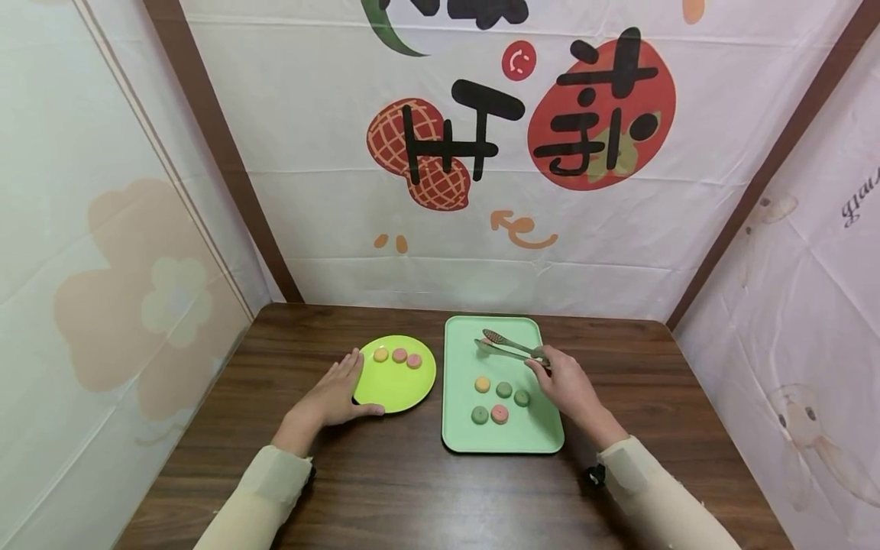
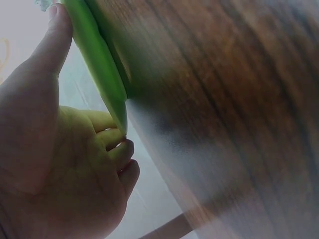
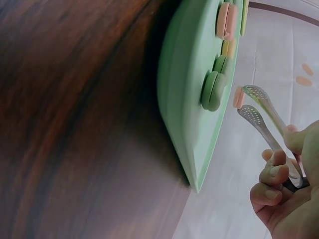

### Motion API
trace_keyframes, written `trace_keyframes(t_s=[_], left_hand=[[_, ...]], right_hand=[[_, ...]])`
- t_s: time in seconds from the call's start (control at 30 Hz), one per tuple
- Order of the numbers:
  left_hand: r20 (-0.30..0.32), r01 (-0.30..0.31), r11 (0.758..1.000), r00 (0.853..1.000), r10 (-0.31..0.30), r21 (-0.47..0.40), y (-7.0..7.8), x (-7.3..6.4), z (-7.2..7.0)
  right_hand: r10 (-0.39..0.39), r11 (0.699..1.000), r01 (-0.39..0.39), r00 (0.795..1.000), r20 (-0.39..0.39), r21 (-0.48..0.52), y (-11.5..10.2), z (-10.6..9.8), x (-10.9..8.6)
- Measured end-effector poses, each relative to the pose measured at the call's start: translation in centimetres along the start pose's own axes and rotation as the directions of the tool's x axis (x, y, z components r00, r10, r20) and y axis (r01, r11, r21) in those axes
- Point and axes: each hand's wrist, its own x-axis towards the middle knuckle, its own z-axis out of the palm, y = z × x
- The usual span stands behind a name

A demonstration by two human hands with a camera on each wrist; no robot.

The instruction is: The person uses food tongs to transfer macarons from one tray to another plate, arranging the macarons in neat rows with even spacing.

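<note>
We're likely at pickup: right hand (image 1: 569, 386) gripping tongs (image 3: 265, 133), tips at pink macaron (image 3: 239, 97) by tray's (image 1: 495, 438) far end, left hand (image 1: 337, 391) spread against plate (image 1: 395, 388); next needs a gentle, secure pinch.

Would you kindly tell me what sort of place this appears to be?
Probably a staged booth rather than a real kitchen: printed sheets surround a wood-grained table on three sides, with macarons laid out on a plate and a tray.
</note>
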Motion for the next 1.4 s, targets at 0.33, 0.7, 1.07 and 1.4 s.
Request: trace_keyframes(t_s=[0.33,0.7,1.07,1.4], left_hand=[[-0.007,-0.003,1.0,1.0,0.003,0.004,-0.1,0.0,0.2],[-0.008,0.002,1.0,1.0,-0.002,0.01,-0.4,0.1,0.3],[0.0,0.003,1.0,1.0,-0.003,0.0,-0.2,0.1,0.1],[-0.005,0.003,1.0,1.0,-0.003,0.011,-0.3,0.1,0.1]], right_hand=[[-0.014,1.0,0.013,1.0,0.022,0.018,-0.9,0.5,0.0],[-0.044,0.999,0.043,0.999,0.025,0.031,-1.8,1.5,0.2],[-0.075,0.995,0.071,0.996,0.045,0.075,-3.0,1.9,0.5],[-0.102,0.991,0.099,0.994,0.033,0.09,-4.0,2.9,0.6]])
